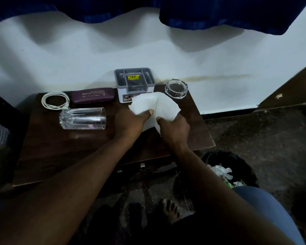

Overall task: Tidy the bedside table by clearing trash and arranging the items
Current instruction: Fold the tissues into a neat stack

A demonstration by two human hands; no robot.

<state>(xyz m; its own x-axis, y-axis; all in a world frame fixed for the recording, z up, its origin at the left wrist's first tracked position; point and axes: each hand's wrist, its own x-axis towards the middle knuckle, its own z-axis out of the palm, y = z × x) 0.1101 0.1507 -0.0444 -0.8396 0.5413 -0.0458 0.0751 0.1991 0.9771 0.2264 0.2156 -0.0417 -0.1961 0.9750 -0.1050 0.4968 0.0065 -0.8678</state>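
The dark wooden tabletop [78,152] backs onto a pale wall [95,50], with a blue curtain [219,11] hanging above. Its back edge is crowded: a coiled white cable [55,100] near the back-left corner, a maroon spectacle case [93,95] just beside it, a grey organiser box [134,84] at the middle, and a round glass ashtray [176,88] at the back-right corner. A clear tumbler [83,118] lies on its side in front of the cable and case, mouth pointing right. The front half of the tabletop, towards the near edge, is bare wood, and that is where the arms cross in. Off the right edge the dark floor [254,131] is open, and a black-lined bin [237,163] stands below the front-right corner with crumpled white scraps in it. A bare foot [170,211] is planted on the floor in front of the table.

Both hands hold a white tissue [148,103] over the right-centre of the tabletop, just in front of the organiser box and covering its lower face. The left hand [129,124] pinches it with the thumb on top; the right hand [173,128] grips the other half the same way. The tissue fans out in two soft lobes with a crease between them, its edges ragged.
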